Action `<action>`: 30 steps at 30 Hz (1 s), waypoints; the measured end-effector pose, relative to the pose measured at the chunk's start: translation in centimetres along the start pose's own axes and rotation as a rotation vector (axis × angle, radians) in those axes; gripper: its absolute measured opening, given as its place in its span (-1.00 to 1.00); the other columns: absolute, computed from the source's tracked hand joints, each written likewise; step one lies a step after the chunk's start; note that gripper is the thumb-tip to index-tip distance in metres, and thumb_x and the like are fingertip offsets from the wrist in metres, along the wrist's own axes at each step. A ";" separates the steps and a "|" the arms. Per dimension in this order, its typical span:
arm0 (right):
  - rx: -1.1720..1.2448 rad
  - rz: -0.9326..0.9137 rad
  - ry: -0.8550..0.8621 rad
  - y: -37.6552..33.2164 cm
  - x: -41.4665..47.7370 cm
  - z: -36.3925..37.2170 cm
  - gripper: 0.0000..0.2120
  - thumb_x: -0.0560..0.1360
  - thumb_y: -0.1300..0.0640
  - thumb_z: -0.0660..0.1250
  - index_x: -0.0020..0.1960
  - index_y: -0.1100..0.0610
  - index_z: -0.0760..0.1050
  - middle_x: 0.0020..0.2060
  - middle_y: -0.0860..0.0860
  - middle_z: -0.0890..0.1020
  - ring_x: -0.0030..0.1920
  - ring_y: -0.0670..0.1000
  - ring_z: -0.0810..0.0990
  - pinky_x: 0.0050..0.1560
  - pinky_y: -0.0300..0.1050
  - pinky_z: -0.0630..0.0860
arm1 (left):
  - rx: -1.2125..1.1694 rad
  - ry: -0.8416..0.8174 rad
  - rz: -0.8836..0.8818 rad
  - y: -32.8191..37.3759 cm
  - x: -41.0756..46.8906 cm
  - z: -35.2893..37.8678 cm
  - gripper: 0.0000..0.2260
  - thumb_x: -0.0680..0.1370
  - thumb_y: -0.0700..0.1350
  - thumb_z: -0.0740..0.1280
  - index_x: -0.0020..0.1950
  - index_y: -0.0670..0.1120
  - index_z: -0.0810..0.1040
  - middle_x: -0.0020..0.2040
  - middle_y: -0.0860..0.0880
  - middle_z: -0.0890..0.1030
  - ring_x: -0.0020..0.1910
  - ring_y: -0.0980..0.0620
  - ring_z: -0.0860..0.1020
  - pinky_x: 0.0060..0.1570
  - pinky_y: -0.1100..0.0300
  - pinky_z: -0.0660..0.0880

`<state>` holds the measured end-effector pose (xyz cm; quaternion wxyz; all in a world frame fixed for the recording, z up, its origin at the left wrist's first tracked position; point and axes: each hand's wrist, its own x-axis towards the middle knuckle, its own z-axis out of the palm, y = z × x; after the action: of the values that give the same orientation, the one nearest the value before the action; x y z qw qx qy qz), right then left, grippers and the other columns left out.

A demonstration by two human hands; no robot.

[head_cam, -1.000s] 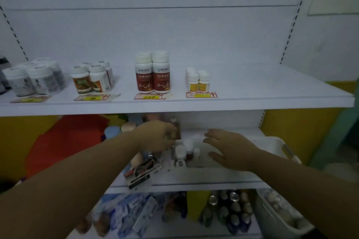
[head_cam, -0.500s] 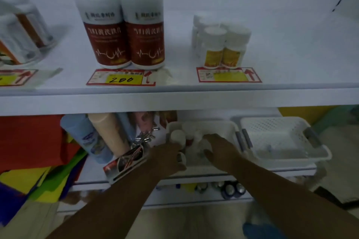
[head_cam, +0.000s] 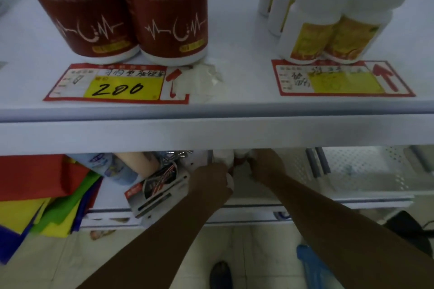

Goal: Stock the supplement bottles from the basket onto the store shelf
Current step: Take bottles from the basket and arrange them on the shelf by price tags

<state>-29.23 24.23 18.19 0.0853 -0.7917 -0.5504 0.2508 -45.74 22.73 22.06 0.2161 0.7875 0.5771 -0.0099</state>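
Observation:
Both my hands are down in a white basket [head_cam: 296, 164] on the lower shelf, partly hidden by the upper shelf's front edge [head_cam: 216, 132]. My left hand [head_cam: 211, 182] is curled around a small white bottle [head_cam: 229, 181]. My right hand [head_cam: 266, 164] rests against more white bottles [head_cam: 223, 157] with a red patch between them; its fingertips are hidden. On the upper shelf stand two big red-labelled bottles [head_cam: 169, 9] and a cluster of small yellow-labelled white bottles [head_cam: 328, 33].
Price tags lie in front of the bottles: a yellow "200" tag [head_cam: 117, 84] and a red-arrow tag [head_cam: 340, 78]. A second white basket [head_cam: 366, 166] sits to the right. Carded packages [head_cam: 159, 187], tubes and coloured bags [head_cam: 44, 195] crowd the lower shelf's left.
The view has moved closer and lower under the upper shelf. Both hands have pushed deeper into the basket, and the left hand has closed on a white bottle.

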 end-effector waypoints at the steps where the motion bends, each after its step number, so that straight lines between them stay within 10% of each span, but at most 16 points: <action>1: 0.109 0.016 0.026 0.3 -0.2 -0.2 -0.78 0.46 0.12 0.28 0.08 0.14 0.55 0.05 0.13 0.64 0.05 0.16 0.59 -0.09 -0.12 0.50 | -0.032 0.000 0.002 0.0 -0.2 -0.1 -0.70 0.45 0.01 0.35 0.16 0.00 0.54 0.08 0.01 0.64 0.06 -0.01 0.59 0.02 0.19 0.53; 11: 1.102 -0.003 0.103 1.8 -8.8 -7.7 -0.90 0.44 0.12 0.41 -0.06 0.10 0.55 -0.25 -0.02 0.61 -0.21 -0.02 0.60 -0.09 -0.07 0.57 | -0.789 0.287 -0.017 3.4 -5.8 -4.9 -0.66 0.36 -0.13 0.52 0.12 0.02 0.63 -0.04 0.07 0.61 -0.15 0.29 0.54 -0.18 0.52 0.43; 15: 1.437 -0.151 -0.049 2.0 -15.8 -11.8 -0.93 0.45 0.15 0.35 -0.15 0.05 0.62 -0.21 -0.01 0.70 -0.14 -0.04 0.67 -0.15 -0.18 0.57 | -1.277 0.236 0.046 7.8 -11.1 -6.6 -0.83 0.43 -0.06 0.40 -0.04 0.18 0.68 0.06 0.03 0.68 -0.01 0.10 0.65 -0.07 0.21 0.56; 22: 1.905 -0.178 -0.217 1.3 -24.7 -20.2 -0.82 0.50 0.11 0.24 -0.02 0.19 0.55 -0.36 0.06 0.61 -0.25 0.03 0.56 -0.12 0.00 0.55 | -1.407 0.464 0.218 15.5 -18.8 -11.3 -0.75 0.39 0.19 0.27 -0.06 0.14 0.64 -0.12 0.01 0.72 -0.15 0.03 0.68 -0.13 0.04 0.61; 30: 1.598 -0.581 -0.210 1.4 -29.4 -24.4 -0.72 0.34 0.03 0.33 -0.02 0.16 0.58 -0.16 0.10 0.71 -0.14 0.04 0.68 -0.16 -0.09 0.60 | -1.532 0.415 0.344 20.1 -23.6 -15.1 -0.65 0.34 0.19 0.26 -0.04 0.05 0.65 -0.13 -0.03 0.71 -0.18 -0.05 0.67 -0.08 -0.07 0.60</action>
<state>-23.93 0.27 47.50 0.6271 -0.2942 -0.3948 0.6036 -38.80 1.85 48.65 0.5823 0.4845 0.3228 0.5674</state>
